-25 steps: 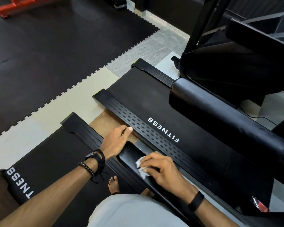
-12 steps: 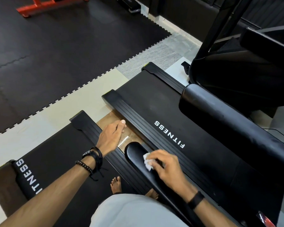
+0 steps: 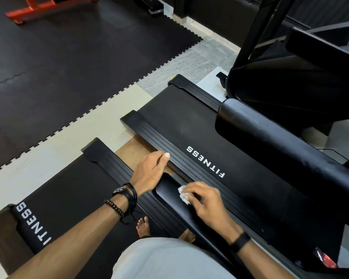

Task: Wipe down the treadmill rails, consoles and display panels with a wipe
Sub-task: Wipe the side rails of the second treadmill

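Single head-worn view, steeply down and close over treadmill rail (image 3: 169, 196).

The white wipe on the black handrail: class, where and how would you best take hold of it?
Take the wipe by the crumpled edge showing past the right hand, coming from above. It lies bunched on the top of the rounded handrail, so a fingertip grip on those raised folds probably works best; the rest is hidden under the fingers.

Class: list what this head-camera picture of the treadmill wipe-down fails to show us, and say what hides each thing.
- Wipe: mostly covered by the right hand gripping it on the handrail.
- Handrail's near end: hidden behind the right forearm.
- Orange frame: cut off by the top edge.
- Left hand: fingertips tucked under; contact unclear.
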Demonstrator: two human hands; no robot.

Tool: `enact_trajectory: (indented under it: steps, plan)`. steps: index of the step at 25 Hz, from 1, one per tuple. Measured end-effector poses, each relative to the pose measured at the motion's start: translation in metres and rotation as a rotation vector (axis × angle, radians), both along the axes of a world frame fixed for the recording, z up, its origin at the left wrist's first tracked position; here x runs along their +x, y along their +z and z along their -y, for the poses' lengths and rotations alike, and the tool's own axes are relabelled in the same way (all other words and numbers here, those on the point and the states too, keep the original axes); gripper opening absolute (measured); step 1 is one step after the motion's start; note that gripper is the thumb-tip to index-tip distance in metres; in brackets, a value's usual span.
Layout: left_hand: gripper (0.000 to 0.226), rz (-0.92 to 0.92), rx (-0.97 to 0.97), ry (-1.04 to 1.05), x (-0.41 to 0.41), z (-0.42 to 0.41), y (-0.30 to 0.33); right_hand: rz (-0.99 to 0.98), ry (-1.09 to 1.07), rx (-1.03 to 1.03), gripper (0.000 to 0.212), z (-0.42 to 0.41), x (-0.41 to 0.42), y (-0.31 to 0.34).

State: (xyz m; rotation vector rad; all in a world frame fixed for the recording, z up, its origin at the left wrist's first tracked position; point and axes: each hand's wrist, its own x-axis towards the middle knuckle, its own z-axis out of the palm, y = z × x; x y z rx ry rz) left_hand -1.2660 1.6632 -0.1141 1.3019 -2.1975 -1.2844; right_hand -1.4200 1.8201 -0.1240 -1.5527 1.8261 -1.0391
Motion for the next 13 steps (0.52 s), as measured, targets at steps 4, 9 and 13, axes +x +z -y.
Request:
enact_trajectory:
  steps: [4,9,13]
  plan:
    - [0.064,0.025,-0.087,-0.113,-0.015,-0.006,-0.001,-0.047,0.127,-0.004,0.015,0.008,0.041,0.012]
    - [0.047,0.217,-0.243,-0.377,-0.02,-0.02,-0.005,0.032,-0.062,0.024,0.011,-0.058,-0.005,0.006]
    - [0.025,0.323,-0.293,-0.406,-0.024,-0.017,-0.007,-0.038,-0.033,0.037,0.011,-0.016,0.014,0.003]
